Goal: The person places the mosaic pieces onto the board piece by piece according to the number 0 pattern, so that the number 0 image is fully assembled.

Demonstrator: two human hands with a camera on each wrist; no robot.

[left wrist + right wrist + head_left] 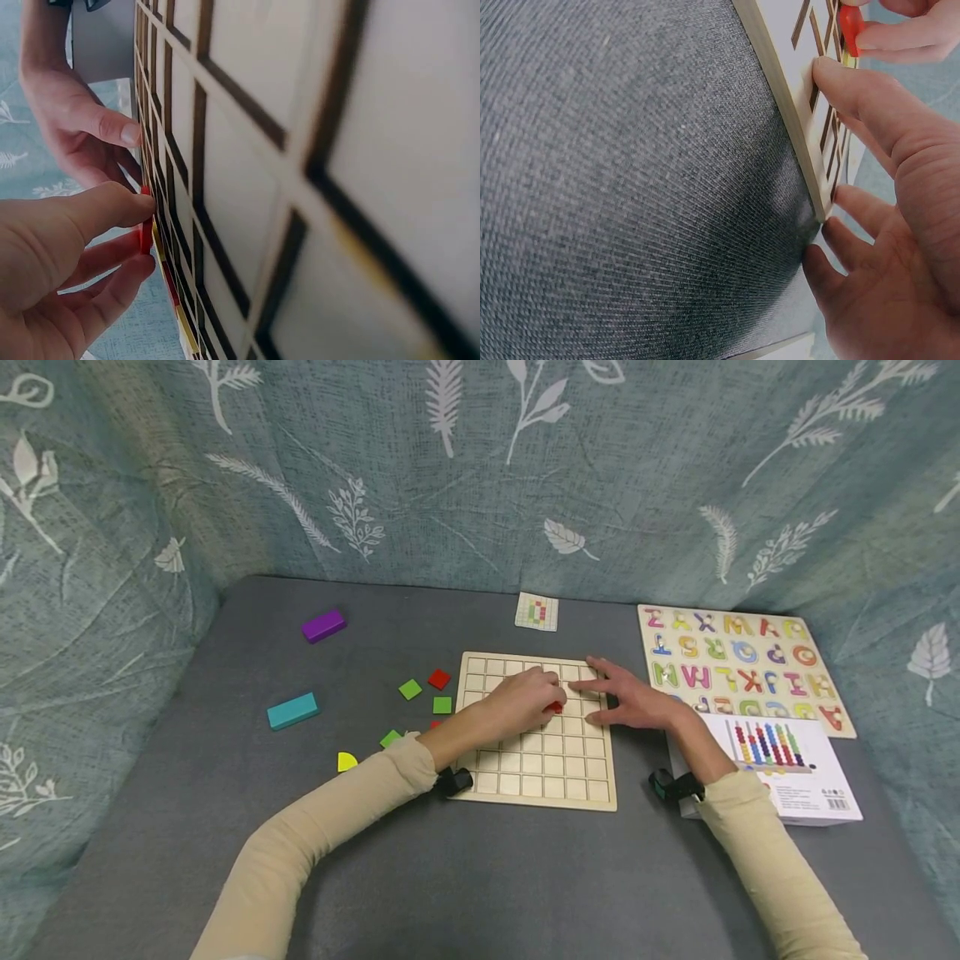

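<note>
A wooden grid board (543, 787) lies flat on the grey table. Over its upper middle, my left hand (523, 700) pinches a small red square tile (146, 221) between thumb and fingertips. The tile stands on edge against the grid in the left wrist view. My right hand (636, 697) rests at the board's right side, fingers spread, thumb and fingertips touching the surface and edge. Past the held tile, yellow and red pieces (169, 279) show along the grid. The left hand hides part of the board from the head view.
Left of the board lie green tiles (442, 705), red tiles (439, 678) and a yellow rounded piece (347, 762). Farther left are a teal block (293, 712) and a purple block (324, 627). A pattern card (537, 612), alphabet puzzle (742, 652) and white box (813, 793) stand behind and right.
</note>
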